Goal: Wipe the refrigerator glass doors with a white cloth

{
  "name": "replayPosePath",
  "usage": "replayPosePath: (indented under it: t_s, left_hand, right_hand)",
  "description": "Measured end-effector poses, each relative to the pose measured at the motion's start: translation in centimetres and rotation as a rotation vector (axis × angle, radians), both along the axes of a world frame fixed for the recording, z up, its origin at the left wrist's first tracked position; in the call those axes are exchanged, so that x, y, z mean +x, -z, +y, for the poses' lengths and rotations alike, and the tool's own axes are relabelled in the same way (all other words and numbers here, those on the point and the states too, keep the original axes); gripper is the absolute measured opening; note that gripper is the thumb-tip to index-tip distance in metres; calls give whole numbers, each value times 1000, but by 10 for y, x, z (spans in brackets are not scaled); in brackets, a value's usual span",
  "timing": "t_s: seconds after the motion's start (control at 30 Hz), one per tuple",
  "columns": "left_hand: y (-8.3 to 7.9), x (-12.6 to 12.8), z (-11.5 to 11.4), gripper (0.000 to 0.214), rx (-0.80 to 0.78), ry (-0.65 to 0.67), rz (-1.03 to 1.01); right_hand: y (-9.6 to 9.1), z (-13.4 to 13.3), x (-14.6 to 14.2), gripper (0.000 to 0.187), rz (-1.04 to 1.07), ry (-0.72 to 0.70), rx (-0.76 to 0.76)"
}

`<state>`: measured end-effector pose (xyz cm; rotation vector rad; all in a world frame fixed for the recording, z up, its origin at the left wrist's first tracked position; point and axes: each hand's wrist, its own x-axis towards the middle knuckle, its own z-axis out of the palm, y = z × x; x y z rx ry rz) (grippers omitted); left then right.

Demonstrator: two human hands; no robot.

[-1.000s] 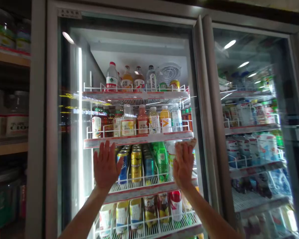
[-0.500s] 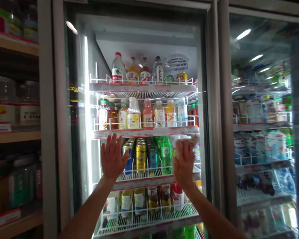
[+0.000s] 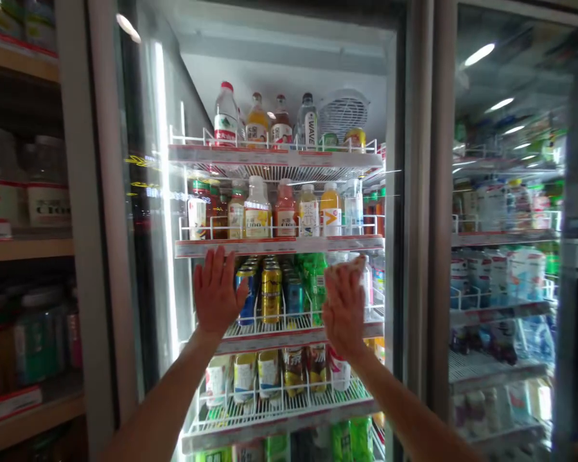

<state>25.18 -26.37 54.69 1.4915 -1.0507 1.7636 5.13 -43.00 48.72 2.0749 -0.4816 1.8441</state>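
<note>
A glass door (image 3: 142,301) of a lit drinks fridge stands before me, closed. My left hand (image 3: 218,292) lies flat against the glass, fingers stretched and thumb apart, with nothing in it. To the right, my right hand (image 3: 343,314) presses a pale, crumpled cloth (image 3: 358,264) to the glass. The cloth shows past the fingertips; most of it is hidden under the hand, and motion blurs both. Behind the glass, between my hands, are a gold can (image 3: 271,292), a blue can (image 3: 246,295) and green bottles (image 3: 316,282).
Wire shelves (image 3: 279,246) inside the fridge carry bottles and cans. A metal door frame (image 3: 418,212) runs up the right side, with a second glass-fronted fridge (image 3: 505,314) beyond it. On the left, a wooden shelf (image 3: 26,249) holds clear jars.
My right hand has moved left across the glass with the cloth. My left hand stays spread on the glass. The view has shifted slightly, bringing more of the lowest shelf into sight.
</note>
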Motion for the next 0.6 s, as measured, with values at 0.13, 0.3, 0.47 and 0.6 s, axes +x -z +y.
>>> replayPosePath:
  t_s: [0.13,0.3,0.47,0.6]
  left_hand:
    - [0,0,1,63,19,19,16]
    - [0,-1,1,62,17,4,6]
    - [1,1,0,62,15,25,28]
    - [1,1,1,62,21,27,14]
  right_hand:
    - [14,12,4,59,170,-49,-108]
    - [27,-40,-30,60,-137,147,-12]
    - [39,3,-6,59,46,-2,18]
    - [46,19,1,54,231,-61,-101]
